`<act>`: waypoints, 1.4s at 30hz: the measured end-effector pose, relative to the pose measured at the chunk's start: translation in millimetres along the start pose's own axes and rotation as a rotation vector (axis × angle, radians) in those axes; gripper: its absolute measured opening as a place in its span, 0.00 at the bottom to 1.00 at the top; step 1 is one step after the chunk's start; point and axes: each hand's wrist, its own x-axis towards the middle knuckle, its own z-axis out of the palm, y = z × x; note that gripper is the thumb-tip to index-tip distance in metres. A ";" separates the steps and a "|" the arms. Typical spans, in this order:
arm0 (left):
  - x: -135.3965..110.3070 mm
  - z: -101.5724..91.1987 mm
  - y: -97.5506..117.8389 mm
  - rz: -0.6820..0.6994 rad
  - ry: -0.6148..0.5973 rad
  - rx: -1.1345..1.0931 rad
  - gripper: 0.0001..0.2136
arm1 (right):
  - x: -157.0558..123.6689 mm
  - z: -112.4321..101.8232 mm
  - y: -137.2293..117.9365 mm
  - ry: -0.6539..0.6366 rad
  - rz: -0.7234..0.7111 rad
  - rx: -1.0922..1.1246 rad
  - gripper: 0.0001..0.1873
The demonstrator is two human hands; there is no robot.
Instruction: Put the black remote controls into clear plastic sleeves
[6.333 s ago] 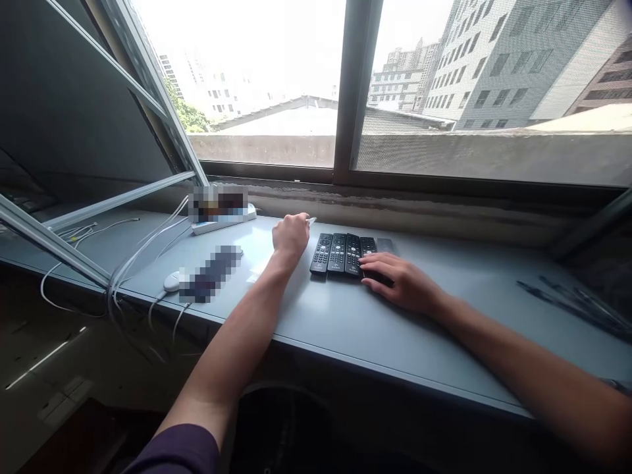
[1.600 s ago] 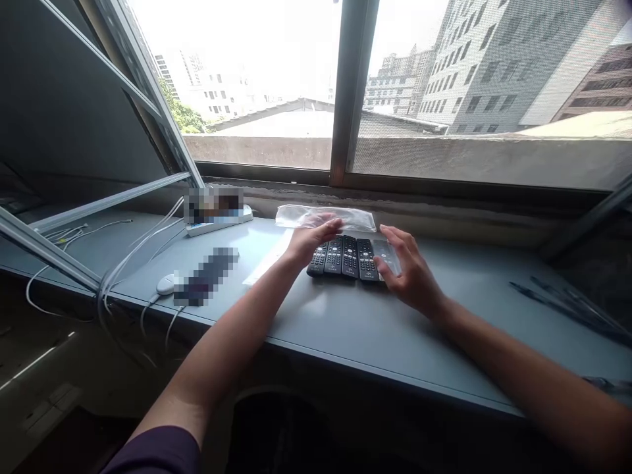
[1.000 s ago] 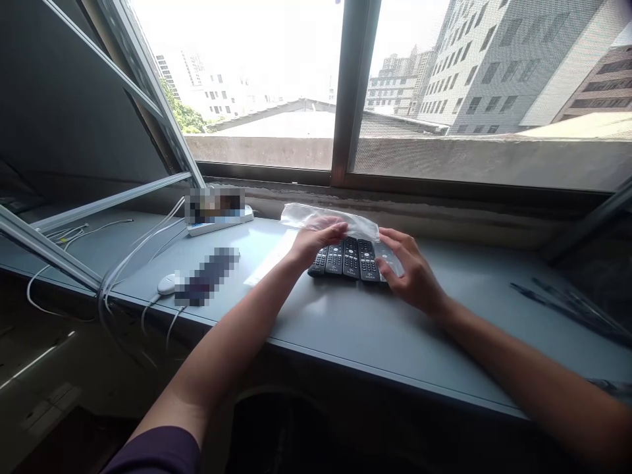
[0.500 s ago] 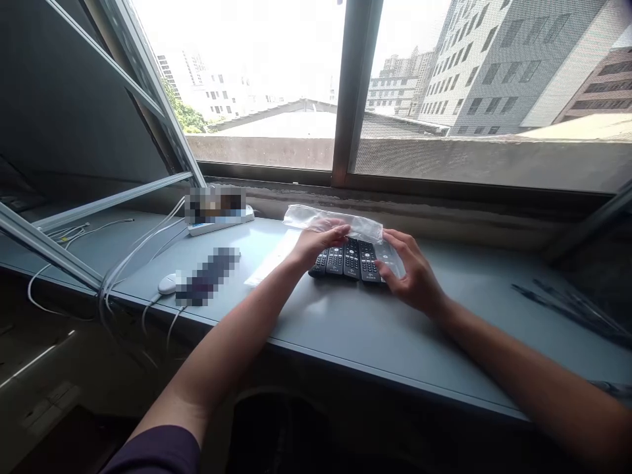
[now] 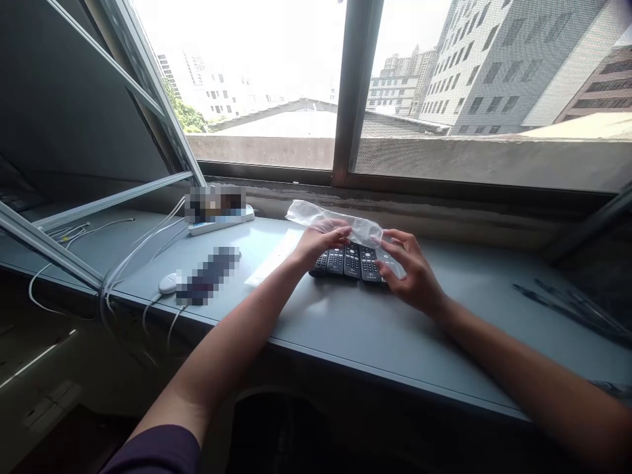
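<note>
Several black remote controls [image 5: 351, 266] lie side by side on the grey tabletop, with white markings on their buttons. A clear plastic bag [image 5: 365, 230] stretches across their far ends. My left hand [image 5: 320, 242] has its fingers closed on the bag's near edge, above the remotes. At the bag's right end, my right hand [image 5: 412, 270] curls its thumb and fingers around the plastic, beside the rightmost remote. Part of that remote is covered by the bag. Flat on the table, left of the remotes, is another clear plastic sheet or bag [image 5: 271, 260], partly hidden by my left forearm.
A white round charger [image 5: 168, 284] with a cable lies at the left, beside a blurred dark object [image 5: 207, 276]. Behind them is a white power strip [image 5: 222, 220]. A metal frame [image 5: 168, 125] stands at the left. Dark cables or packets [image 5: 567, 306] lie at the right.
The bag's upper edge has lifted slightly and its folds have shifted. My right fingers have moved a little at its right end; both arms are nearly still.
</note>
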 end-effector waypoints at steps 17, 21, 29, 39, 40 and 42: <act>-3.8 3.9 3.4 -0.028 -0.059 -0.037 0.25 | -4.7 8.5 7.5 -0.096 0.168 0.501 0.34; -2.7 2.3 5.3 -0.027 -0.048 -0.070 0.26 | 0.5 1.3 -2.7 -0.063 0.126 0.345 0.27; 2.4 -1.3 2.3 0.004 0.031 -0.085 0.26 | 4.0 -1.5 -6.3 0.031 0.115 0.054 0.19; 6.2 -3.3 0.1 -0.013 0.126 -0.107 0.25 | 2.7 -2.2 -12.3 0.058 0.023 0.036 0.23; 6.2 -3.0 0.0 -0.015 0.122 -0.109 0.25 | 3.1 -2.4 -12.6 0.046 0.004 0.032 0.23; 5.6 -2.0 0.0 -0.017 0.116 -0.111 0.25 | 4.0 -2.6 -12.3 0.022 -0.031 0.018 0.25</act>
